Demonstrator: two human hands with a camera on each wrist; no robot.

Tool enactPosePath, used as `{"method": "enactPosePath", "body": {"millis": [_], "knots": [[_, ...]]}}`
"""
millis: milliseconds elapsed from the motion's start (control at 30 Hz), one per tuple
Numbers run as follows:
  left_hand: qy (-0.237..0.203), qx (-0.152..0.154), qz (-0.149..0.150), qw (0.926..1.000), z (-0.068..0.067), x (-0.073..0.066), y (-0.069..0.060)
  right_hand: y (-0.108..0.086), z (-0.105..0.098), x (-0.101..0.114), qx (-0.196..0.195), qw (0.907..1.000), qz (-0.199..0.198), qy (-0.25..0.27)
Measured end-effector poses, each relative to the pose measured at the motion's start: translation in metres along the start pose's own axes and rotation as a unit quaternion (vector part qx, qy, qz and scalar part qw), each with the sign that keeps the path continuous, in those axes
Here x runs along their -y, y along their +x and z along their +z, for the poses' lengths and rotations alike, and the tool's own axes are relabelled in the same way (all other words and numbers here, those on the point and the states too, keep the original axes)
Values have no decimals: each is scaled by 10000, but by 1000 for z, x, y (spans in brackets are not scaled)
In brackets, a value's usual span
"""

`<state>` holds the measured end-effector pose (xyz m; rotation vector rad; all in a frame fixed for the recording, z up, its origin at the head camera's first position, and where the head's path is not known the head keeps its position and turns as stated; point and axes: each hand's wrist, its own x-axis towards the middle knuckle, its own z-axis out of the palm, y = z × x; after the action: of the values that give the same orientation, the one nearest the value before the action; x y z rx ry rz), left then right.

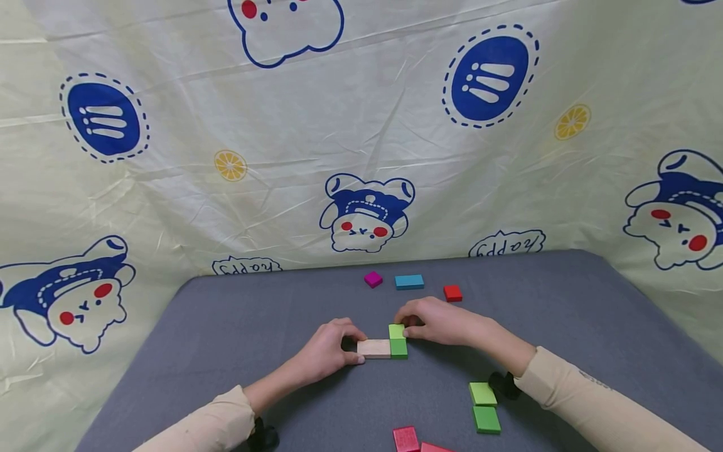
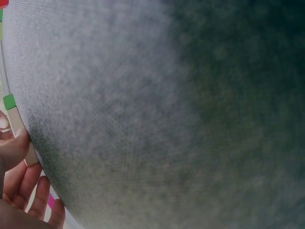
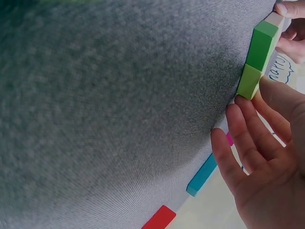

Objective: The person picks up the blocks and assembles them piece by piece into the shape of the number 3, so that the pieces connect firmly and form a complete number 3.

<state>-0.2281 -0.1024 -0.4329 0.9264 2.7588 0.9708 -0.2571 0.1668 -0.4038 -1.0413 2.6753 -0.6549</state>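
Nearest to the person, at the lower edge of the head view, there were 2 pinkish-red blocks point(image 1: 406, 439) on the grey table point(image 1: 226, 326), and 1 of these was partly cut by the frame. A little farther, near the right sleeve point(image 1: 599, 389), a spare lime block point(image 1: 482, 393) and a spare green block point(image 1: 487, 420) lay just beside each other, with no hand upon them. Beyond them, in the middle of the table, was the work of the 2 hands. The left hand point(image 1: 330, 346) pinched the left end of a plain wooden block point(image 1: 374, 349) between thumb and finger. The right end of this block met a green block point(image 1: 398, 349), and against the far side of the green block was a lime block point(image 1: 397, 331), which the right hand point(image 1: 437, 321) gripped by thumb and forefinger. The step in hand appeared to be the fitting of these 3 blocks into a corner shape. The next move would call for a steady left hand and a gentle release by the right, so that the joints did not slip. Farther away lay a red block point(image 1: 452, 293), a blue block point(image 1: 409, 282) and a magenta block point(image 1: 373, 279), before the printed curtain point(image 1: 294, 213).
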Motion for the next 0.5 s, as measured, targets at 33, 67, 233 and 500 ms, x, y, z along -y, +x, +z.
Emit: {"method": "enactPosePath", "body": {"millis": [33, 67, 233, 500], "knots": [[3, -3, 7, 10000, 0, 0, 0, -1, 0, 0, -15, 10000, 9, -3], [6, -10, 28, 10000, 0, 0, 0, -1, -1, 1, -36, 10000, 23, 4], [11, -50, 90, 9999, 1, 0, 0, -6, -5, 4, -135, 9998, 114, 54], [0, -78, 141, 9999, 0, 0, -1, -8, -2, 3, -125, 9998, 178, 6]]}}
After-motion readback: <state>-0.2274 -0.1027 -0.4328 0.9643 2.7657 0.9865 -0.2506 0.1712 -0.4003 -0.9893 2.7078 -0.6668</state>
